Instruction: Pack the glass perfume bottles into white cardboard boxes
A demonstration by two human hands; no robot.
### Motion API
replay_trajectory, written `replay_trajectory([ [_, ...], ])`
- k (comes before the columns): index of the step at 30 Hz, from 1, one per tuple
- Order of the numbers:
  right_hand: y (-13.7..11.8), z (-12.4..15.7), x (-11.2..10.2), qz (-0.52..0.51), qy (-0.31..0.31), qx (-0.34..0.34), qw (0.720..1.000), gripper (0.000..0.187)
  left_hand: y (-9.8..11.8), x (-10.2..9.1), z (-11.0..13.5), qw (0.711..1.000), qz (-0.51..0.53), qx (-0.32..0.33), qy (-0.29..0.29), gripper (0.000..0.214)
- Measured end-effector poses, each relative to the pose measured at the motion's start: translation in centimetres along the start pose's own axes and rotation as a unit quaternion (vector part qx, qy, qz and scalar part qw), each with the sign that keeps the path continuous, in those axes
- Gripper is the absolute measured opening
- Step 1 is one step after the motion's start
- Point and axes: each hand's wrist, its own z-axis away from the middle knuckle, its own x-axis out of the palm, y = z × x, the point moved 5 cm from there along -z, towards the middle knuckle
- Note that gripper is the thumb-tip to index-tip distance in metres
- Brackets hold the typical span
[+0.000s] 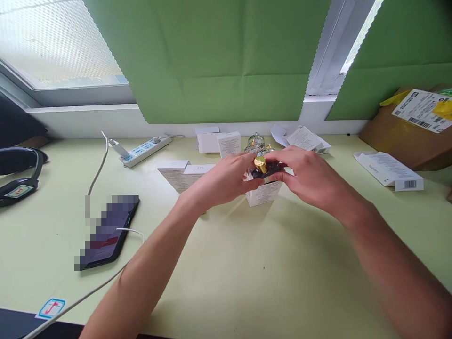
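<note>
Both my hands meet over the middle of the pale green table [247,273]. My left hand [226,181] and my right hand [307,176] are closed on a small dark bottle with a gold cap [261,165], at the open top of a white box [264,193] that stands on the table. The bottle's lower part is hidden by my fingers and the box. Whether the bottle sits inside the box or just above it I cannot tell.
Several white boxes [183,173] lie around, one flat at the right [388,170]. Glass bottles [254,142] stand behind my hands. A phone [109,230] on a white cable lies left, a power strip [144,150] further back, a cardboard parcel [413,127] far right.
</note>
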Motion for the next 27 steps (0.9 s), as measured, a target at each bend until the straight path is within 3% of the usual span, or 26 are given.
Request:
replay_trajectory([
  [4, 0.0, -0.1, -0.2, 0.015, -0.017, 0.007, 1.0, 0.024, -0.1, 0.0, -0.3, 1.0, 0.004, 0.01, 0.014, 0.019],
  [9, 0.6, 0.1, -0.8, -0.05, -0.038, -0.006, 0.998, 0.026, -0.3, -0.1, -0.5, 0.999, 0.029, 0.006, 0.03, 0.015],
  [20, 2.3, 0.0, -1.7, -0.072, -0.021, 0.08, 0.994, 0.017, -0.1, -0.2, -0.6, 0.998, 0.04, -0.004, 0.051, 0.015],
  [27, 2.7, -0.1, -1.5, -0.095, -0.033, 0.084, 0.991, 0.015, -0.2, -0.1, -0.6, 0.997, 0.051, -0.008, 0.053, 0.014],
])
